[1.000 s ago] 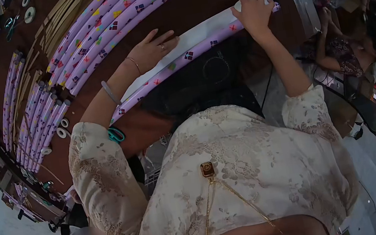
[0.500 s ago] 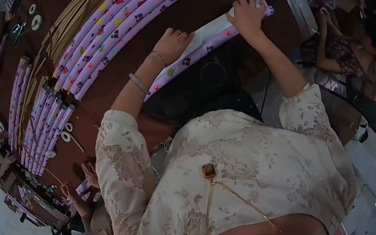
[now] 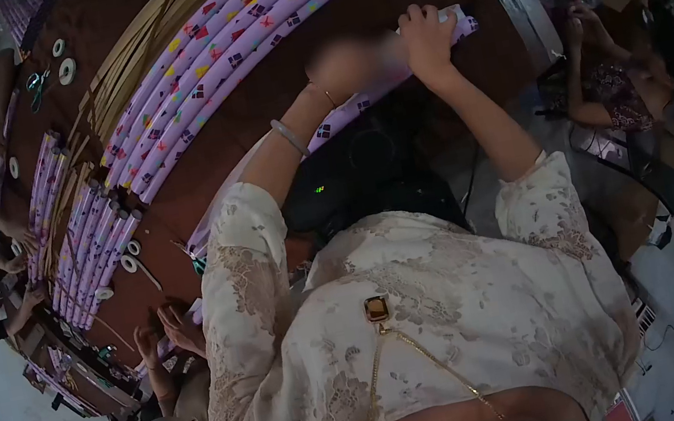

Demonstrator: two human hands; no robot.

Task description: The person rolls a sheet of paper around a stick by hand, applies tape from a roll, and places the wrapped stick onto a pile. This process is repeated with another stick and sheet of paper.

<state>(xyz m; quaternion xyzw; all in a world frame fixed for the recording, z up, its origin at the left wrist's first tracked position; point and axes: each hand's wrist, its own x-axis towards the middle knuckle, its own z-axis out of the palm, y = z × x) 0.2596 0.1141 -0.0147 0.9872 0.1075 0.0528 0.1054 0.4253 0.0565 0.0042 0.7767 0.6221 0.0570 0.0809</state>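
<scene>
A roll of purple patterned paper (image 3: 337, 124) lies on the brown table in front of me, its far right end poking out past my right hand. My right hand (image 3: 428, 39) rests on the roll near that end, fingers curled over it. Beside it, my left hand (image 3: 348, 67) is over the paper too, but it is blurred, so its fingers cannot be made out. A pale strip of the paper runs down to the left under my left forearm.
Long purple patterned rolls (image 3: 235, 43) lie at the back beside brown strips (image 3: 136, 43). Shorter rolls (image 3: 91, 245), tape rolls (image 3: 67, 71) and green scissors (image 3: 37, 86) are at the left. Several people sit around, one person's hands (image 3: 180, 328) at the lower left.
My left hand has moved right, closer to my right hand, and is now blurred. More of the paper shows at the lower left. The camera view has shifted slightly.
</scene>
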